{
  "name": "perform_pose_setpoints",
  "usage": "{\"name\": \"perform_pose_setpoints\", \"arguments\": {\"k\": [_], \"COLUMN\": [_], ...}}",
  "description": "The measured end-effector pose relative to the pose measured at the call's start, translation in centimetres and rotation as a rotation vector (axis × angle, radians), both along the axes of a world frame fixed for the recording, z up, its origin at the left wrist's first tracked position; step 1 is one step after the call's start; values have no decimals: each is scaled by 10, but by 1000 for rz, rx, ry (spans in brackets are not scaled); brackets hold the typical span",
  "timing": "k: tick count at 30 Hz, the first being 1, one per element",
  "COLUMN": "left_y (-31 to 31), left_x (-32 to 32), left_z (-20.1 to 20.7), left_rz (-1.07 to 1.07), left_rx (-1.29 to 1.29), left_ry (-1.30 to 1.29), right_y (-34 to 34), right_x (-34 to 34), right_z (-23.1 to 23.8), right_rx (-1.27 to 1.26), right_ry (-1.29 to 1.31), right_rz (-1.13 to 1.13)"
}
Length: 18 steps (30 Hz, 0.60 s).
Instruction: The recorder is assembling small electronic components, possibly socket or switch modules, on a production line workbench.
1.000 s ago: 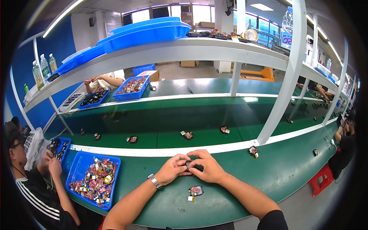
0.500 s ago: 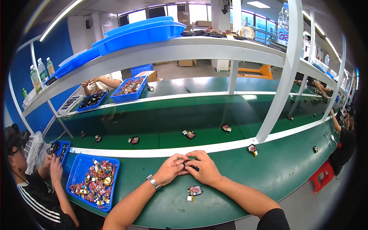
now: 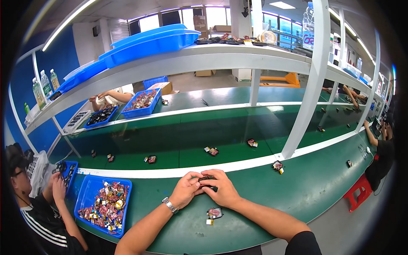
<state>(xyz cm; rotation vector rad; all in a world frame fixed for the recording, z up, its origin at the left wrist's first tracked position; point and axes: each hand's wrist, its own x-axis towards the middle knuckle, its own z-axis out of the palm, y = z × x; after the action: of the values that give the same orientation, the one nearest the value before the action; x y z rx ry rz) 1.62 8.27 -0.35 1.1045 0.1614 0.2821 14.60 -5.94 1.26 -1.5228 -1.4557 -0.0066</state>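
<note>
My left hand (image 3: 185,190) and my right hand (image 3: 220,189) meet above the green worktop, both closed on a small black plastic part (image 3: 207,180). Fingers cover most of it, so its full shape cannot be made out. A metal-banded watch sits on my left wrist. On the worktop just below my hands lies a small electronic assembly (image 3: 214,213), reddish inside a dark frame, with a white and yellow block (image 3: 209,222) beside it. To the left of my forearm stands a blue bin (image 3: 128,199) heaped with similar reddish assemblies.
Beyond a white rail (image 3: 170,172), a green conveyor belt (image 3: 187,127) carries several scattered assemblies. A white post (image 3: 307,97) rises at right to a shelf holding blue trays (image 3: 153,44). A co-worker (image 3: 42,212) sits at left; a red stool (image 3: 358,194) stands at right.
The view has shifted slightly. Assemblies on the belt have moved a little to the right against the rail. Both hands still hold the black part, with the right fingers slightly repositioned.
</note>
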Motion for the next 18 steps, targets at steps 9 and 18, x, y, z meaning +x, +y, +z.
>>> {"name": "perform_pose_setpoints", "arguments": {"k": [9,18], "left_y": [0,-1], "left_x": [1,1], "left_z": [1,-1], "left_rz": [7,10], "left_rx": [41,11], "left_ry": [-32,-59], "right_y": [-1,0], "right_x": [-1,0], "right_z": [5,2], "right_rx": [39,44], "right_ry": [-18,20], "right_rz": [12,-9]}}
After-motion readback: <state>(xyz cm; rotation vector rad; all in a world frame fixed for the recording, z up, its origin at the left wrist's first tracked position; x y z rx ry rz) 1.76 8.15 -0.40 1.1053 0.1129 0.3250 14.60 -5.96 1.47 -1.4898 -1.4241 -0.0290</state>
